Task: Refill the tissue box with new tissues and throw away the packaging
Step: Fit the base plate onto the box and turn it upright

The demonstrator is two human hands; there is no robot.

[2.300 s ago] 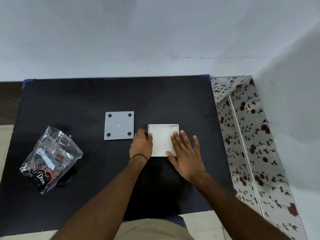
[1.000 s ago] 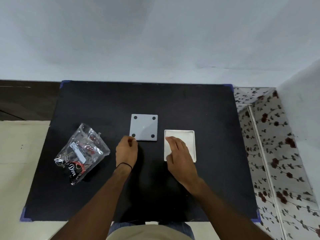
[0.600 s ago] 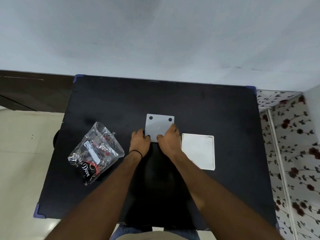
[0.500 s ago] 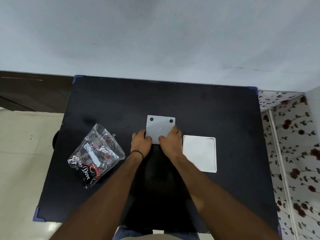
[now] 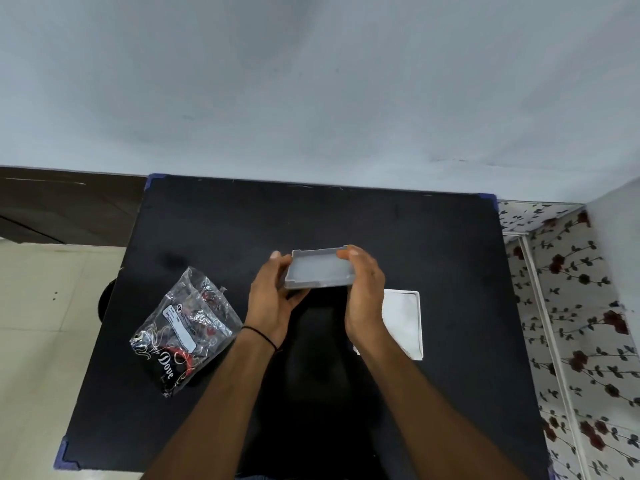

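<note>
A shallow grey square tissue box part is lifted off the black table, hollow side facing up toward me. My left hand grips its left edge and my right hand grips its right edge. A white square part filled with white tissues lies flat on the table just right of my right hand. The crumpled clear plastic packaging with black and red print lies at the left of the table.
The table stands against a pale wall. A floral-patterned surface borders the table on the right. Tiled floor lies to the left.
Both hands moved from the white part to the grey piece, lifted it off the table and turned it over so its hollow side shows. The packaging has not moved.
</note>
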